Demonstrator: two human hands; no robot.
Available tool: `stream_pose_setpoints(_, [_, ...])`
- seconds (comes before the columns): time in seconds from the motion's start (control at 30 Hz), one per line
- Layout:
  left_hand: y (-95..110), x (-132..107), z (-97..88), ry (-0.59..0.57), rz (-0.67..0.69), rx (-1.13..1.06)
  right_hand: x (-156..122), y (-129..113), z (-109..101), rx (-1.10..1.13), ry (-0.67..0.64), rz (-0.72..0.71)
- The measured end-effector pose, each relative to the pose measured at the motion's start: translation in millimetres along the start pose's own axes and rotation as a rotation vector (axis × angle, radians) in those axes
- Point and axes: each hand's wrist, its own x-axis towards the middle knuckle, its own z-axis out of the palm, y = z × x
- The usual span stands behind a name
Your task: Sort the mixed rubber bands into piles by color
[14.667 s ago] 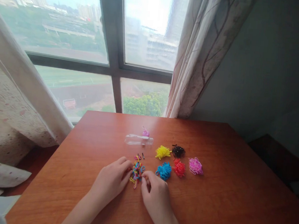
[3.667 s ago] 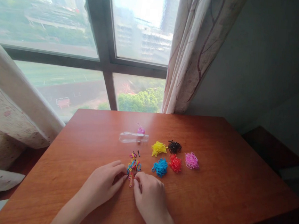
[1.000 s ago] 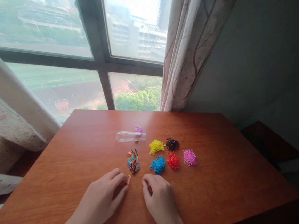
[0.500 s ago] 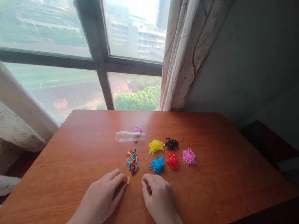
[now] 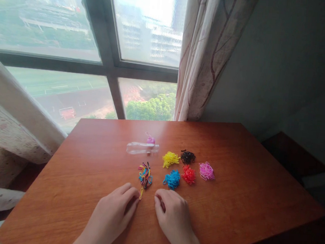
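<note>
My left hand (image 5: 116, 209) rests on the table with curled fingers drawn together. A single yellow rubber band (image 5: 141, 193) lies right beside its fingertips, and I see no grip on it. Across a small gap, my right hand (image 5: 173, 214) also rests there, fingers bent and thumb tip close to them, with nothing visible inside. Just beyond my left hand is a pile of mixed-colour rubber bands (image 5: 145, 175). Past my right hand sit separate piles: blue bands (image 5: 172, 179), red bands (image 5: 188, 174), yellow bands (image 5: 171, 159), black bands (image 5: 188, 157) and pink bands (image 5: 206, 171).
A clear plastic bottle-shaped container (image 5: 140, 148) lies on its side toward the back, with a small pink-purple item (image 5: 150, 139) behind it. The wooden table (image 5: 78, 171) reaches to the window (image 5: 144, 71). Curtains (image 5: 199, 53) hang at both sides.
The view has shifted very slightly. Both hands and the rubber bands keep their places.
</note>
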Motion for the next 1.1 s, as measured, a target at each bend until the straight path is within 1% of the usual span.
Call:
stream_pose_setpoints(0.2, [3,0,0.0,0.0,-0.02,-0.007,0,0,0,0.0,-0.006,-0.001])
stream_pose_setpoints(0.4, [2,1,-5.1,0.003,0.02,-0.084,0,0,-2,-0.033,0.001,-0.023])
stream_pose_setpoints(0.53, [-1,11,-11.8,0.003,0.008,-0.038,0,0,-2,-0.023,-0.012,-0.019])
stream_pose_setpoints(0.73, [-3,23,-16.6,-0.059,0.064,-0.005,0,1,-1,0.0,-0.015,-0.004])
stream_pose_setpoints(0.97, [-4,21,-18.4,-0.072,0.085,-0.051,0,0,-2,-0.007,-0.02,-0.005])
stream_pose_setpoints(1.1, [-4,19,-18.6,-0.064,0.067,-0.052,0,1,-2,-0.016,-0.016,-0.012])
